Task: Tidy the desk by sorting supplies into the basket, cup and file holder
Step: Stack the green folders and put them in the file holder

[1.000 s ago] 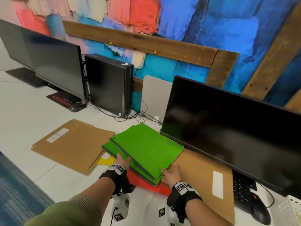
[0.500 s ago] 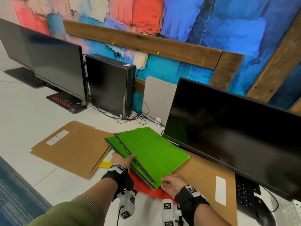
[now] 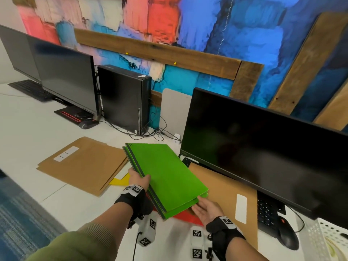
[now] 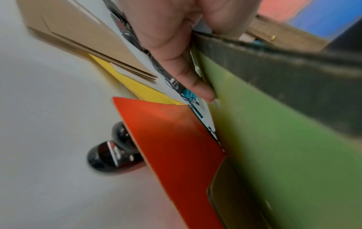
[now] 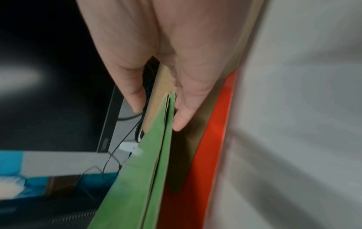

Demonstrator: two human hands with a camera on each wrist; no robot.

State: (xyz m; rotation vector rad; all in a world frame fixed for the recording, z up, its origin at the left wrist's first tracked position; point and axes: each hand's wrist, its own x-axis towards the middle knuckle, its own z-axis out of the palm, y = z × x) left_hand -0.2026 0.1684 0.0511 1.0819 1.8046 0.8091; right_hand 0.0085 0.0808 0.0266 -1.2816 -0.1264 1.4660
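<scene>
The fingers [image 4: 188,77] of the left hand [image 3: 138,178] lie under the spine edge of the green folders [image 3: 165,178] with the thumb over the top, clamped on the stack; the right hand [image 3: 206,209] cups the opposite near corner palm up, thumb and fingers [image 5: 186,108] set either side of the edges, so the stack is raised and tilted above the desk [image 3: 28,132]. The desk is a smooth white slab. Two black glossy monitors stand on it, the right monitor [image 3: 263,147] cut off at the frame edge and the left monitor [image 3: 64,80] beyond it, with a black boxy computer tower [image 3: 124,98] between them and tangled cables behind. Two spreads of matte brown card folders lie flat: the left brown folders [image 3: 82,164], fanned and bearing one white label, and the right brown folder [image 3: 226,194], also with one label, partly under the monitor. The green folders are flat, rectangular, with dark spines; there seem to be two, though the layered edges make the count uncertain. Beneath them one red folder [image 4: 172,147] and one yellow folder [image 3: 120,180] show only as corners. A black keyboard [image 3: 269,211] is mostly hidden, one black mouse [image 3: 288,238] sits beside it, and a white perforated basket [image 3: 320,240] is cropped at the lower right. The wrist views are blurred.
</scene>
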